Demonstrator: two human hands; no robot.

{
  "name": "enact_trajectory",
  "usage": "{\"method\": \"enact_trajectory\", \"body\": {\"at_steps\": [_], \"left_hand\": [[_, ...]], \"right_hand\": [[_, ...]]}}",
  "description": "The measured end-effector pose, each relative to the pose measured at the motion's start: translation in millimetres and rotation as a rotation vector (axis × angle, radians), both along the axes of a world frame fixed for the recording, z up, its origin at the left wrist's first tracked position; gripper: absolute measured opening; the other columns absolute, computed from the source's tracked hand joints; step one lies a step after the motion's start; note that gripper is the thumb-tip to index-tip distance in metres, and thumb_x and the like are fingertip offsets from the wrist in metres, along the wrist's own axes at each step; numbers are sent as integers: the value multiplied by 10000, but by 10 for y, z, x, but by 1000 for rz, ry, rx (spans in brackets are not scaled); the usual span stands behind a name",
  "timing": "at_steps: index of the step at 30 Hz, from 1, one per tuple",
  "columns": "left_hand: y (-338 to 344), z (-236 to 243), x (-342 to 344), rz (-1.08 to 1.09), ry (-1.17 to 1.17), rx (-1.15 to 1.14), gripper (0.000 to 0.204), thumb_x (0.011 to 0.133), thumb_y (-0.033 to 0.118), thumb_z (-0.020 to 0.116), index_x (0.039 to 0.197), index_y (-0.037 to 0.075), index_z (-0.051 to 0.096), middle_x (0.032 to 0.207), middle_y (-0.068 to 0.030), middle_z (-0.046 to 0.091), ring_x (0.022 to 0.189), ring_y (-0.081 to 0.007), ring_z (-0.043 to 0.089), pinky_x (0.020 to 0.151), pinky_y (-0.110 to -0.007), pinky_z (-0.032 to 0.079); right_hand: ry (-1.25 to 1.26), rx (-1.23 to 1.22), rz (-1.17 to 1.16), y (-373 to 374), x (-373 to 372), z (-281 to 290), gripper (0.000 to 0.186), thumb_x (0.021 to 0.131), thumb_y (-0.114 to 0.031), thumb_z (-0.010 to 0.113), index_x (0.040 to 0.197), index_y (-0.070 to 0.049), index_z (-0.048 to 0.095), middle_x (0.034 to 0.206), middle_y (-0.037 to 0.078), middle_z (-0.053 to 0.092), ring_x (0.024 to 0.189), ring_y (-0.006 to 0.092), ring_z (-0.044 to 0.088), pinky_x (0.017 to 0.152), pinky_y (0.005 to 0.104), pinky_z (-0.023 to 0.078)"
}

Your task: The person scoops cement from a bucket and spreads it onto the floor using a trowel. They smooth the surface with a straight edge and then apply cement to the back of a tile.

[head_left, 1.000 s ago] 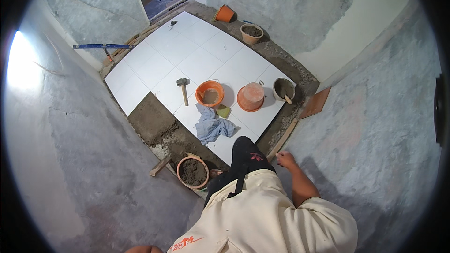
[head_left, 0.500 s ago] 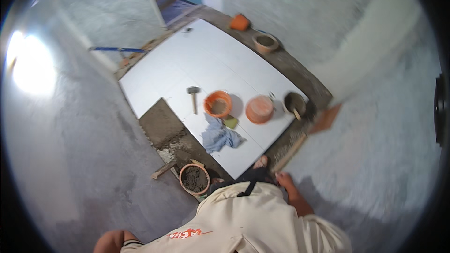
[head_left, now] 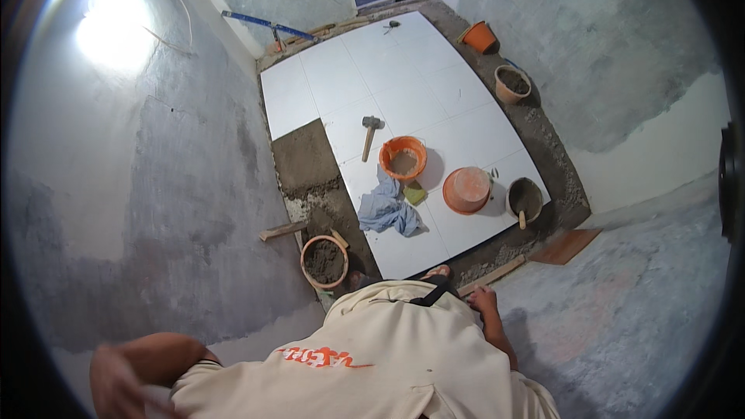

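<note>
My right hand [head_left: 483, 299] hangs low beside my body with its fingers curled, and nothing shows in it. It is nearest to a wooden strip [head_left: 497, 274] at the floor's edge. At the lower left my left hand [head_left: 124, 388] is raised near the shoulder. Motion smears its fingers, and a pale patch beside it is unclear. In front of me lie white floor tiles [head_left: 403, 101]. On them are a mallet [head_left: 369, 140], an orange bucket [head_left: 403, 142] with grey-brown contents, a blue-grey cloth [head_left: 380, 209], a yellow-green sponge [head_left: 415, 193] and an upturned orange bucket [head_left: 467, 190].
A mortar bucket [head_left: 303, 268] stands near left, by a wood piece [head_left: 282, 231]. A dark bucket [head_left: 526, 200] sits right, near a brown board [head_left: 565, 247]. Bare mortar [head_left: 303, 159] borders the tiles. Farther off are an orange bucket [head_left: 479, 37], another mortar bucket [head_left: 512, 84] and a blue bar [head_left: 268, 25].
The view has turned, so the floor and its objects appear shifted right and straighter. My left arm has bent and its hand has come into view. My right hand stays low at my side.
</note>
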State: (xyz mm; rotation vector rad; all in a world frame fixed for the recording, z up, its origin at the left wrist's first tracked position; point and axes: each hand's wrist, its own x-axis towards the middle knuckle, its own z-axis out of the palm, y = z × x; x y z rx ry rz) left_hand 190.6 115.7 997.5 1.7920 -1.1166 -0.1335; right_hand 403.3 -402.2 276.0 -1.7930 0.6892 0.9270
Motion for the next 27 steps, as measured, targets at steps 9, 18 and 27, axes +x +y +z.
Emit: {"method": "enact_trajectory", "body": {"at_steps": [9,18,27], "left_hand": [[143,-3513,966,1042,1030,-45,544,1032,304,713,1501,51,601,1461,-149,655,1312,-260,641,1126,-428,493],[-708,-5192,300,850,1217,453,697,1034,616,551,1433,56,664,1453,-227,644,1347,-417,603,1143,-450,463],[-938,-4943,448,1217,999,417,622,1013,545,643,1398,60,693,1599,-296,467,1506,-447,423,1236,-489,356]], "right_hand": [[43,70,644,-131,26,-261,452,1057,-354,636,1350,-12,675,1270,132,725,1049,245,717,916,407,568],[285,56,797,-272,-21,276,444,1060,-350,622,1326,-3,697,1231,120,745,1068,231,698,927,408,547],[279,6,759,29,471,-141,422,1028,-374,644,1248,-31,753,1142,87,773,974,220,669,886,427,528]]}}
